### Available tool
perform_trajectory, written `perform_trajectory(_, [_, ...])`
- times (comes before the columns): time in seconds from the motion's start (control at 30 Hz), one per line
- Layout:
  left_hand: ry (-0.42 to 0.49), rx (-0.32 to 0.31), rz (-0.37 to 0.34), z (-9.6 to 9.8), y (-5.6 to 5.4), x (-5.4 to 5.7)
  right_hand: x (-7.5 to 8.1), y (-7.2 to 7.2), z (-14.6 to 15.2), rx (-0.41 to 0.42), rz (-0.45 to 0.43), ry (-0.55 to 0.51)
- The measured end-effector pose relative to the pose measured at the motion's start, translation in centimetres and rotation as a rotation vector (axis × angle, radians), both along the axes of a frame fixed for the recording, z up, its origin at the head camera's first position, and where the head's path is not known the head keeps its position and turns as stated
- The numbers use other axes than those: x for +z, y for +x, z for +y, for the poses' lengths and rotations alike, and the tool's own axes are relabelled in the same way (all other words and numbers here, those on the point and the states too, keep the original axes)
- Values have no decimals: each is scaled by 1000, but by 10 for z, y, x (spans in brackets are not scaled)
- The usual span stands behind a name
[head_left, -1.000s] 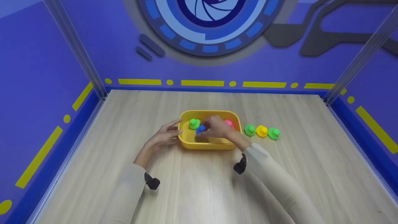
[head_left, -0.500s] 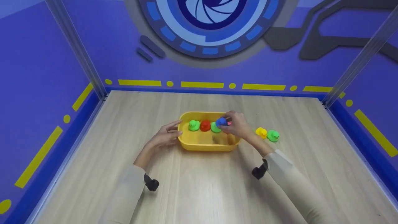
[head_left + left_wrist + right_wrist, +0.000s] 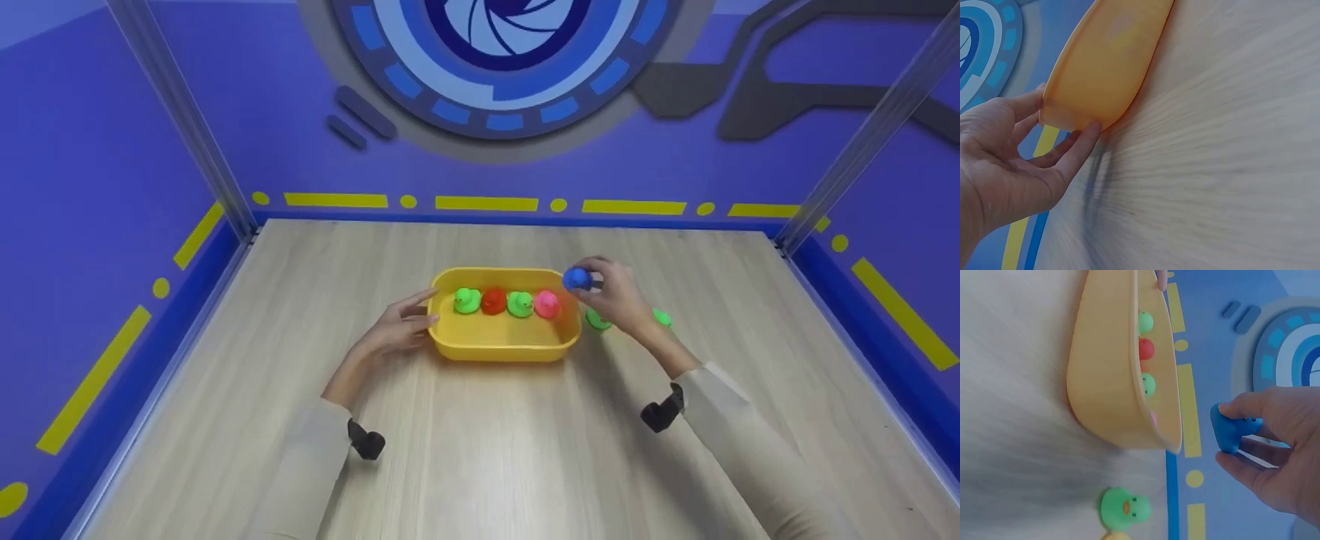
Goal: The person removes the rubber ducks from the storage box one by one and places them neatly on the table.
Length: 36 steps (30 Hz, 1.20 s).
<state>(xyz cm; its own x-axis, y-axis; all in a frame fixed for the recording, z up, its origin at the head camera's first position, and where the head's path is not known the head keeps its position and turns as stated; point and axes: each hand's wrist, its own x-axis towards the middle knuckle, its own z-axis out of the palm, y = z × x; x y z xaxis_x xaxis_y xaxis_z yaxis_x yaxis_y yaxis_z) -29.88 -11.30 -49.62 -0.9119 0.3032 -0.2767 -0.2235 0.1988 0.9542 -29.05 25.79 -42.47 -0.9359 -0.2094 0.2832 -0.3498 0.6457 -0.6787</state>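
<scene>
Blue duck, pinched by the right hand, is raised near the right end of the crosswise yellow tray; the left hand, fingers loosely extended, touches its left end.

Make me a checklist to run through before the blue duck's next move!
1. Blue duck pinched in the right grip: ok.
2. Blue duck held above the table: ok.
3. Left grip touching the yellow tub: ok.
4. Green duck, red duck, second green duck and pink duck inside the tub: ok.
5. Yellow duck fully visible: not ok, only an edge shows, in the right wrist view.
6. Pinch tight enough: cannot tell.
</scene>
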Motion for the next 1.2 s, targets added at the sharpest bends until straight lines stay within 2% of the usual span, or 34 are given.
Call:
perform_trajectory(0.17, [-6,19,-12,-1,-1,1,-3,1,22,-40,1,-18])
perform_trajectory(0.4, [-2,30,-18,2,0,-1,-9,5,51,-55,-33,-80])
perform_trajectory(0.6, [14,32,-26,4,1,0,-11,8,74,-78,-20,-98])
perform_trajectory(0.83, [9,13,-26,3,-1,0,-12,13,100,-152,0,-54])
perform_trajectory(1.0, [22,25,-34,4,0,-1,-15,16,117,-197,-8,-8])
perform_trajectory(1.2, [80,27,-57,2,-1,-1,-22,19,135,-226,-4,51])
